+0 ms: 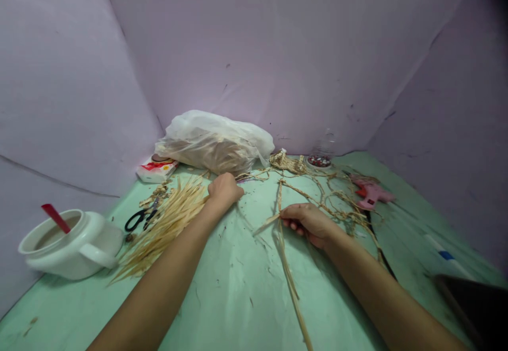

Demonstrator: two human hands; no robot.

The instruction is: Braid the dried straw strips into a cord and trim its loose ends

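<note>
Green tabletop (234, 293) meets lilac wall (254, 65) behind. My right hand (307, 221) pinches a tan, part-plaited braid (280, 196); my left hand (223, 189) is fisted, contents unclear.

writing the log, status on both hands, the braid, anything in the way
Right hand pinching braided strand. Left hand beside pale strips, grip unclear. Tangled cords close beyond right hand.
</note>
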